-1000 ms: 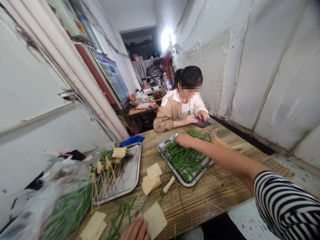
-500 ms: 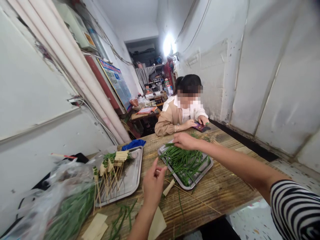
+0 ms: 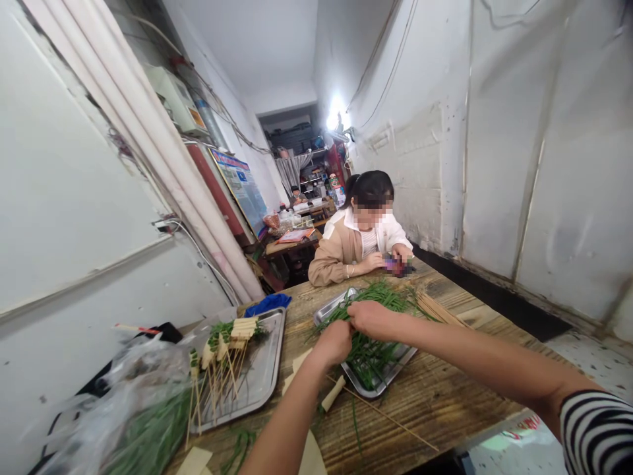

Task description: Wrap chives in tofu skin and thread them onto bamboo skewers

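Observation:
Over a metal tray (image 3: 378, 390) heaped with green chives (image 3: 380, 293), my two hands meet. My right hand (image 3: 372, 320) is closed in a pinch on chives. My left hand (image 3: 336, 343) has its fingers curled against the right fingertips; what lies in them is hidden. Just below the tray, a rolled tofu sheet (image 3: 333, 394) lies beside a thin wooden skewer (image 3: 390, 417). Flat pale tofu sheets (image 3: 312, 456) are partly covered by my left forearm. Skewered tofu rolls with green filling (image 3: 244, 328) rest on a second metal tray (image 3: 267, 376) at the left.
A clear plastic bag of greens (image 3: 153, 429) sits at the left edge. More tofu sheets (image 3: 195, 460) and loose chives (image 3: 240, 448) are near me. Bare skewers (image 3: 440, 309) lie right of the chives. Across the wooden table (image 3: 459, 389) a person (image 3: 341, 254) holds a phone.
My left hand has moved forward and right, from open to curled, meeting my right hand. The right hand has come back toward me over the chives. The view has tilted up slightly.

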{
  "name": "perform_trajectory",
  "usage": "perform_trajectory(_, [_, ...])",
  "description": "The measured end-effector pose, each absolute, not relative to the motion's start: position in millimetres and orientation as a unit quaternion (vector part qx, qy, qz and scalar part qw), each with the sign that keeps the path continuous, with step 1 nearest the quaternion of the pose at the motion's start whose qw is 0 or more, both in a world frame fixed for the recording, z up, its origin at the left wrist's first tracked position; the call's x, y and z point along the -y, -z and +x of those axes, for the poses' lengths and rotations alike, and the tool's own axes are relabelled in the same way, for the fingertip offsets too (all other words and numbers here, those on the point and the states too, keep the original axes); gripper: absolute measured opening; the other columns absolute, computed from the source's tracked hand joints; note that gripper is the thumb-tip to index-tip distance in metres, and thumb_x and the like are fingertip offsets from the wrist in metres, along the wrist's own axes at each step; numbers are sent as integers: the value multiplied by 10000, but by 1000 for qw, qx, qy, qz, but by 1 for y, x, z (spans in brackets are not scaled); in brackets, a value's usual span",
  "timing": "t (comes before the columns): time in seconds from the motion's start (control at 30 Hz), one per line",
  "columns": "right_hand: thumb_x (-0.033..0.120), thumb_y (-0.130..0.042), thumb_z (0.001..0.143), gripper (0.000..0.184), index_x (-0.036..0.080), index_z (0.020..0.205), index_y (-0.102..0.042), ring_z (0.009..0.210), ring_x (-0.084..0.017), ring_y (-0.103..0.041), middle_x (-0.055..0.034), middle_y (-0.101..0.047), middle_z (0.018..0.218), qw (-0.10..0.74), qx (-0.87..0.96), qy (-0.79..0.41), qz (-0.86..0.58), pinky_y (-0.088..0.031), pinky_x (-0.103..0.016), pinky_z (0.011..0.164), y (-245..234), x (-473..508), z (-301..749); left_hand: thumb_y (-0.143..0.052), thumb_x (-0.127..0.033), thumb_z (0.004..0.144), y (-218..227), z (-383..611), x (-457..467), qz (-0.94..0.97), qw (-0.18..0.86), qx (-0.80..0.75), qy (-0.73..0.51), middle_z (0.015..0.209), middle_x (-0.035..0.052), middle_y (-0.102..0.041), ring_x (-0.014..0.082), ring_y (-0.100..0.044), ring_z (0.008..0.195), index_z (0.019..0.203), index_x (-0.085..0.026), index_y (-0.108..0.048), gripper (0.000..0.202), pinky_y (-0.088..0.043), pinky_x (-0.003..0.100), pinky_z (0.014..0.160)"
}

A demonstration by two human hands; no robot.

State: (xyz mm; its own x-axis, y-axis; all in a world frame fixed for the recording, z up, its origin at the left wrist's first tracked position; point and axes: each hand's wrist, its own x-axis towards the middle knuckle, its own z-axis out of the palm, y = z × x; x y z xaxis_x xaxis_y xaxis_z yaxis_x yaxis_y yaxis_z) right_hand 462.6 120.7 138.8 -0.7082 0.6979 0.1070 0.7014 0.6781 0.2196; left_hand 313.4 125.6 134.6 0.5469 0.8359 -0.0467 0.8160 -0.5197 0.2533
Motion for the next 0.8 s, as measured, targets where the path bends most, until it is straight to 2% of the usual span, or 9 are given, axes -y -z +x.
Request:
perform_trajectory(0.1, [120, -471, 835, 226, 106, 842, -697, 820, -209, -583, -119, -649, 860, 18, 903, 93, -419, -414, -271, 666, -132, -119, 467, -447, -149, 815, -129, 319, -129, 871, 136, -471, -30, 776, 102, -694, 184, -639, 738, 808, -136, -659, 212, -414, 250, 636])
perform_trajectory(0.2, [152, -507, 821, 216, 120, 888, -710, 801, -204, -601, -122, -664, 885, 37, 888, 51, -455, -417, -263, 665, -130, -118, 471, -451, -127, 802, -127, 324, -127, 873, 135, -469, -20, 769, 104, -688, 185, -640, 709, 818, -130, -652, 201, -417, 255, 635])
perform_trajectory(0.3, [198, -576, 788, 214, 140, 937, -719, 798, -207, -610, -114, -685, 888, 39, 888, 4, -457, -406, -255, 662, -133, -118, 477, -461, -116, 790, -129, 326, -125, 878, 121, -464, -5, 815, 140, -686, 216, -647, 762, 822, -119, -640, 181, -420, 278, 666])
perform_trajectory(0.43, [198, -601, 772, 179, 158, 877, -741, 673, -159, -580, -63, -695, 751, 35, 886, -72, -458, -357, -222, 590, -138, -121, 485, -458, -111, 785, -136, 321, -122, 895, 108, -432, 15, 840, 153, -681, 243, -639, 818, 815, -126, -622, 167, -416, 293, 690])
perform_trajectory(0.6, [174, -637, 726, 225, 165, 929, -732, 530, -92, -452, 32, -606, 586, 88, 878, -166, -439, -294, -188, 518, -132, -125, 492, -392, -200, 861, -140, 312, -117, 916, 112, -386, 0, 860, 111, -666, 211, -609, 791, 853, -155, -594, 207, -408, 283, 687])
perform_trajectory(0.73, [189, -626, 734, 124, 136, 757, -735, 506, -79, -399, 59, -502, 494, 137, 867, -229, -420, -280, -179, 504, -132, -123, 496, -316, -303, 911, -141, 306, -117, 923, 130, -360, -29, 829, 86, -644, 192, -576, 749, 849, -161, -589, 314, -414, 282, 678])
perform_trajectory(0.8, [210, -634, 735, 126, 135, 748, -734, 507, -79, -396, 56, -510, 499, 166, 863, -228, -419, -279, -180, 507, -137, -121, 497, -270, -319, 927, -143, 302, -118, 926, 146, -345, -45, 852, 74, -644, 181, -573, 773, 876, -166, -596, 363, -425, 278, 710])
